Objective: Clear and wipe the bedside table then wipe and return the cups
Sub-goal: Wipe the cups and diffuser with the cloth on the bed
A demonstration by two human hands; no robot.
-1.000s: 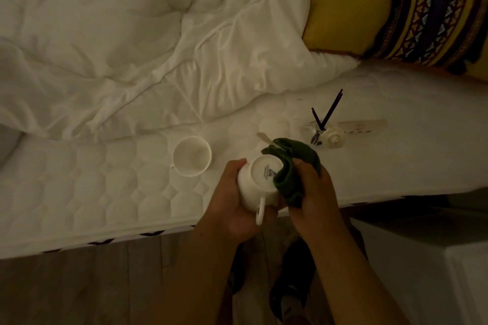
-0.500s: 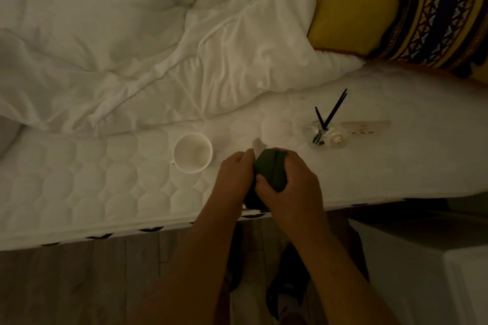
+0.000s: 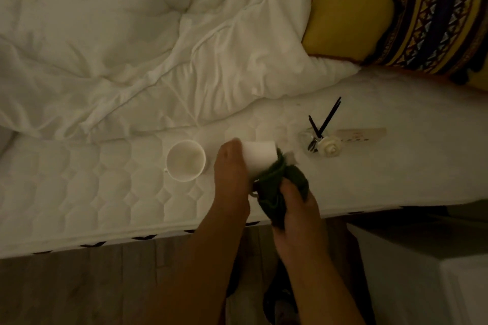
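Cups: first cup (image 3: 186, 160) stands mouth-up on the mattress (image 3: 79, 179), not returned. We log the left hand (image 3: 229, 179) gripping the second cup (image 3: 258, 157) over the mattress edge. It is tipped sideways, long axis roughly left-right, mouth apparently toward the green cloth (image 3: 280, 185), which the right hand (image 3: 298, 208) clutches. We judge wiping underway, return pending.

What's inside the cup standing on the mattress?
Nothing solid shows inside the standing cup, only its pale bottom. It may be faintly stained, but the dim light leaves that unsure. Nothing covers its mouth.
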